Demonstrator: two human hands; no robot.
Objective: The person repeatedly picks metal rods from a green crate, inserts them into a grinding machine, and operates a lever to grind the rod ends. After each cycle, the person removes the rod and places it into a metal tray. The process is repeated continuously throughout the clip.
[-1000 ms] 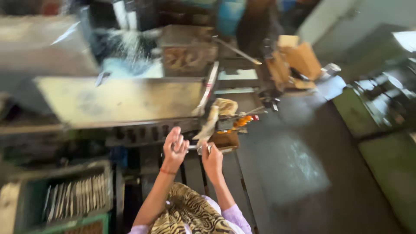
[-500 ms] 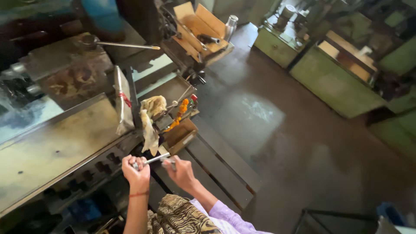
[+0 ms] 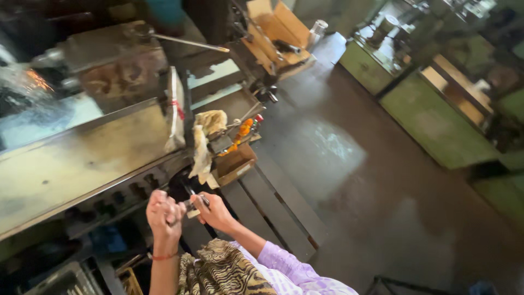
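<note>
While the view is tilted and blurred, a small metal rod [image 3: 192, 204] is seen held between both hands at the near left of the scene, just below the front edge of the grey machine counter [image 3: 82, 158]. The left hand [image 3: 164, 214] is curled into a fist around the rod's left end, and the right hand [image 3: 214, 212] is closed in a pinch on its right end, so the two hands are almost touching. The rod's long axis appears to run roughly left to right between them, though its exact shape cannot be made out. Neither hand is nearer than the other; it is shared by both.

Just beyond the hands, a pale yellowish rag [image 3: 204, 143] is draped over the counter's right edge, and a small open brown box [image 3: 234, 163] is set beside it, with something orange [image 3: 244, 133] above. Farther off, a larger open cardboard box [image 3: 275, 30] of tan colour is placed on a far surface, with a metal cup [image 3: 317, 30] to its right. Green cabinets [image 3: 423, 117] are ranged along the far right across the dark floor [image 3: 338, 164]. No labels or signs can be read.
</note>
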